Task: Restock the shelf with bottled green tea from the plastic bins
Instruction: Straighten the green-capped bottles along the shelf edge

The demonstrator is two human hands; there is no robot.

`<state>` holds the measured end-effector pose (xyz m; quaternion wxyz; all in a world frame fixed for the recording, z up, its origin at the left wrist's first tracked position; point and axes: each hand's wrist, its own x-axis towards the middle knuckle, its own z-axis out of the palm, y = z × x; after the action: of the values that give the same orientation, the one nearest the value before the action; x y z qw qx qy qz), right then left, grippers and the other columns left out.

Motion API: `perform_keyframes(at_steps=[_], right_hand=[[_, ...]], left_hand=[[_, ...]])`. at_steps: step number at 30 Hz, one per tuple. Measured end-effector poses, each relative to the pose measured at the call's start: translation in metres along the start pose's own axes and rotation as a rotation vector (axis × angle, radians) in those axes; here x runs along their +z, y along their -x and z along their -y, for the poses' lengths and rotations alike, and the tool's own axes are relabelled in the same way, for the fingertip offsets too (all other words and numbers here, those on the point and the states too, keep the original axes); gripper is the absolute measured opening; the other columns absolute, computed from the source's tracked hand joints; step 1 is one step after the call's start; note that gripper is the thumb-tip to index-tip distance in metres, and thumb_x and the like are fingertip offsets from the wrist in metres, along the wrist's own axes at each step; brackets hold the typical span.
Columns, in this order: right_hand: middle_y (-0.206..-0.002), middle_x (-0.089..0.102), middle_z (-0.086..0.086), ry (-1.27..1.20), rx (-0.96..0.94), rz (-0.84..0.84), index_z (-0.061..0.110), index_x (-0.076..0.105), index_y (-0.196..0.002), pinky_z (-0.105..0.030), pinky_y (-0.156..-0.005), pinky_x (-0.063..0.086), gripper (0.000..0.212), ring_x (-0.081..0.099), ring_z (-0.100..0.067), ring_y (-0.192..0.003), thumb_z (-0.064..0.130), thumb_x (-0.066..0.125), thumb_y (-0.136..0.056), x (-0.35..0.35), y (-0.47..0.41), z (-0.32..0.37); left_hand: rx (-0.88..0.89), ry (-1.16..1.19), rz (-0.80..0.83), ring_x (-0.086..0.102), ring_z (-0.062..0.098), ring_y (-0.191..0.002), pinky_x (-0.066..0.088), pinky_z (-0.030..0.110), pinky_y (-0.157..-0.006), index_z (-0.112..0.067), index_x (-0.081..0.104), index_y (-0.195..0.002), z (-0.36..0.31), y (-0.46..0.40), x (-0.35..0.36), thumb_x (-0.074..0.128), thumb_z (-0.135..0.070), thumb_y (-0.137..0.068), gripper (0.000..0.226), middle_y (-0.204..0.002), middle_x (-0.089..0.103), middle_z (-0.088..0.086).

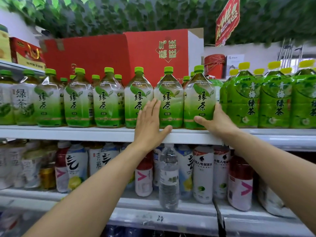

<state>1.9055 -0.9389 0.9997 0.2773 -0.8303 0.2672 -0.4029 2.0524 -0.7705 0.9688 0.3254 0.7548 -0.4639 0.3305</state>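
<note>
Fingers (pixel 154 106) of left hand (pixel 149 124) straight, flat against green tea bottle (pixel 169 100) on the shelf (pixel 85 133). Right hand (pixel 216 121) curled round neighbouring bottle (pixel 199 98), thumb across its front, beside darker green bottles (pixel 242 98).

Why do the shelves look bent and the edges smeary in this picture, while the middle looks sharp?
Head view: the wide-angle lens bows the shelf edge and stretches the corners. The leaves at the top and the bottles at far left are smeared. The green tea bottles by the left hand and right hand are sharp, with readable labels. Lighting is even, with soft glare on the bottle shoulders.
</note>
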Motion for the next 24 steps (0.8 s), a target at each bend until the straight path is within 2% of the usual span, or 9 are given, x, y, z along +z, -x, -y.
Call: perform_keyframes(at_steps=[3,6,9,11,13,15,17,20,24], right_hand=[[-0.138,0.049,-0.006,-0.108,0.016,0.055,0.013,0.024,-0.144,-0.044,-0.102,0.042,0.083,0.049,-0.026,-0.123,0.054,0.066,-0.086,-0.008,-0.006,0.006],[-0.145,0.041,-0.006,-0.233,0.014,0.095,0.007,0.020,-0.148,-0.041,-0.105,0.036,0.090,0.043,-0.022,-0.125,0.055,0.065,-0.086,-0.015,-0.016,0.010],[-0.134,0.043,-0.001,-0.351,0.005,0.146,0.008,0.023,-0.148,-0.041,-0.108,0.033,0.084,0.040,-0.017,-0.118,0.046,0.067,-0.087,-0.015,-0.022,0.010],[-0.129,0.049,0.002,-0.401,0.007,0.176,0.013,0.032,-0.141,-0.042,-0.107,0.035,0.072,0.045,-0.016,-0.115,0.041,0.070,-0.086,-0.013,-0.026,0.008],[-0.122,0.058,0.002,-0.440,-0.009,0.180,0.020,0.038,-0.126,-0.038,-0.097,0.042,0.058,0.054,-0.018,-0.109,0.037,0.073,-0.083,-0.012,-0.030,0.006],[-0.109,0.059,0.007,-0.464,-0.025,0.153,0.025,0.036,-0.124,-0.034,-0.090,0.042,0.057,0.057,-0.014,-0.100,0.033,0.075,-0.083,-0.010,-0.031,0.004],[-0.109,0.060,0.007,-0.468,-0.048,0.108,0.024,0.037,-0.129,-0.034,-0.093,0.044,0.061,0.058,-0.012,-0.099,0.032,0.076,-0.083,-0.005,-0.031,0.001],[-0.118,0.064,0.002,-0.468,-0.054,0.071,0.022,0.040,-0.134,-0.042,-0.102,0.047,0.065,0.061,-0.017,-0.109,0.033,0.077,-0.081,0.001,-0.031,-0.001],[-0.116,0.063,0.004,-0.468,-0.062,0.076,0.019,0.039,-0.136,-0.038,-0.099,0.045,0.066,0.059,-0.016,-0.109,0.033,0.075,-0.083,0.004,-0.032,0.000]], left_hand=[[0.007,-0.046,-0.042,-0.001,0.015,-0.154,0.002,0.040,-0.126,-0.018,0.005,-0.160,-0.002,-0.013,-0.006,0.063,-0.052,-0.091,0.096,-0.168,0.002,-0.002],[0.019,-0.092,-0.060,0.001,0.017,-0.155,0.000,0.040,-0.126,-0.017,0.002,-0.160,-0.003,-0.034,-0.018,0.063,-0.056,-0.090,0.100,-0.168,0.005,0.000],[0.036,-0.207,-0.016,0.003,0.021,-0.155,-0.003,0.042,-0.126,-0.017,-0.002,-0.160,-0.005,-0.058,-0.031,0.063,-0.062,-0.086,0.108,-0.167,0.013,0.004],[0.036,-0.283,0.053,0.005,0.023,-0.155,-0.005,0.044,-0.125,-0.016,-0.008,-0.159,-0.009,-0.072,-0.038,0.063,-0.067,-0.083,0.116,-0.166,0.017,0.007],[0.031,-0.302,0.098,0.009,0.024,-0.155,-0.009,0.046,-0.124,-0.018,-0.011,-0.159,-0.011,-0.085,-0.043,0.066,-0.071,-0.077,0.125,-0.165,0.024,0.009],[0.034,-0.298,0.118,0.013,0.023,-0.155,-0.013,0.049,-0.122,-0.020,-0.011,-0.159,-0.011,-0.095,-0.044,0.071,-0.073,-0.070,0.132,-0.162,0.030,0.010],[0.045,-0.337,0.133,0.014,0.022,-0.154,-0.015,0.052,-0.120,-0.020,-0.009,-0.159,-0.010,-0.099,-0.043,0.072,-0.074,-0.069,0.133,-0.162,0.031,0.009],[0.074,-0.368,0.124,0.014,0.019,-0.154,-0.018,0.050,-0.118,-0.020,-0.004,-0.159,-0.004,-0.100,-0.041,0.069,-0.075,-0.070,0.128,-0.163,0.028,0.008],[0.094,-0.345,0.143,0.011,0.018,-0.155,-0.020,0.047,-0.118,-0.022,-0.001,-0.160,0.003,-0.102,-0.046,0.069,-0.073,-0.071,0.124,-0.165,0.022,0.008]])
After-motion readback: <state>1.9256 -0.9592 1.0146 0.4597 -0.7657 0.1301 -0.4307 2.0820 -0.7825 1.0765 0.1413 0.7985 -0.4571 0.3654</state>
